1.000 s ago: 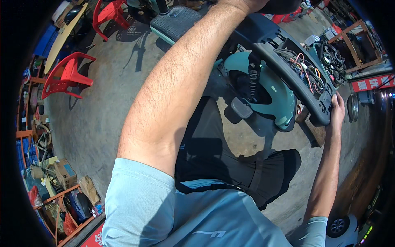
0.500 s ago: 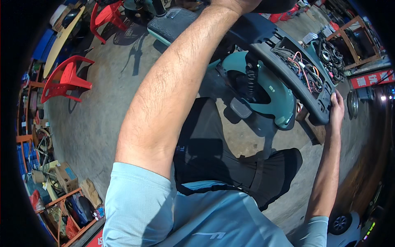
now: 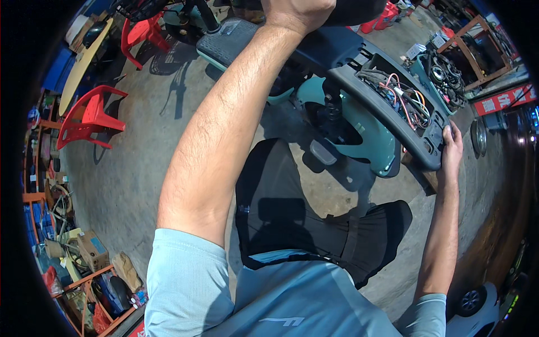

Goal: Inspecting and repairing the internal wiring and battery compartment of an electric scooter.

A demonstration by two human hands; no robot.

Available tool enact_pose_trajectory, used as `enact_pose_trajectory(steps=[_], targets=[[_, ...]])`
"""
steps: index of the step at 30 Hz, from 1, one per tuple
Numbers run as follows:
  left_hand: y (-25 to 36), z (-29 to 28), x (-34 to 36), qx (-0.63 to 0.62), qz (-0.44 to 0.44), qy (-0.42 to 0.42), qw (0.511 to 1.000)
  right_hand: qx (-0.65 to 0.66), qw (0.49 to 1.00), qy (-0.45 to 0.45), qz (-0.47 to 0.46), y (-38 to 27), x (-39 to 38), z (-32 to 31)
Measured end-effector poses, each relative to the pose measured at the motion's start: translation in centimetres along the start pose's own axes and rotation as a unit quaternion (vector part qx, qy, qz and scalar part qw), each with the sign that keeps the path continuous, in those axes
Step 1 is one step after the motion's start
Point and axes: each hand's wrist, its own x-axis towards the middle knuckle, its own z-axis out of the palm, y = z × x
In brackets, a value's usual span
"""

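A teal electric scooter (image 3: 370, 135) with black plastic trim stands in front of me. Near the upper edge, my left hand (image 3: 300, 12) is closed at the rim of its black, rounded seat (image 3: 362, 11); some fingertips are hidden. Under the seat side, the long black tail frame (image 3: 387, 104) has an open hollow with a bundle of coloured wires (image 3: 407, 101) inside. My right hand (image 3: 451, 149) grips the rear end of that frame, thumb on top and the other fingers mostly out of sight. A spring shock absorber shows below the frame.
Red plastic chairs (image 3: 92, 119) stand at the left. Behind the scooter's tail sits a teal bin of cables and parts (image 3: 443, 76), near a wooden frame (image 3: 480, 50). Crowded shelves and cartons line the left side. A metal ring-shaped part (image 3: 479, 137) lies to the right.
My left hand has shifted slightly left and down in view. The scooter's tail, with my right hand on it, appears slightly farther left, and more of the wires shows.
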Motion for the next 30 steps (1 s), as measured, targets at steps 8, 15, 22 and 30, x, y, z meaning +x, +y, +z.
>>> enact_pose_trajectory(steps=[8, 15, 22, 30], targets=[[-0.1, -0.8, 0.4, 0.0, -0.001, -0.02, 1.0, 0.012, 1.0, -0.014, -0.006, -1.3, -1.1, 0.2], [-1.1, -1.5, -0.3, 0.018, 0.0, -0.058, 0.998, 0.028, 0.999, -0.01, -0.02, -2.2, -2.3, 0.4], [-1.3, -1.9, -0.2, 0.003, -0.018, -0.063, 0.998, 0.026, 1.0, 0.006, -0.015, -3.3, -3.1, 0.7], [-0.5, -3.1, 0.2, 0.027, -0.058, -0.122, 0.991, 0.01, 1.0, 0.012, -0.017, -4.1, -3.7, 0.8]])
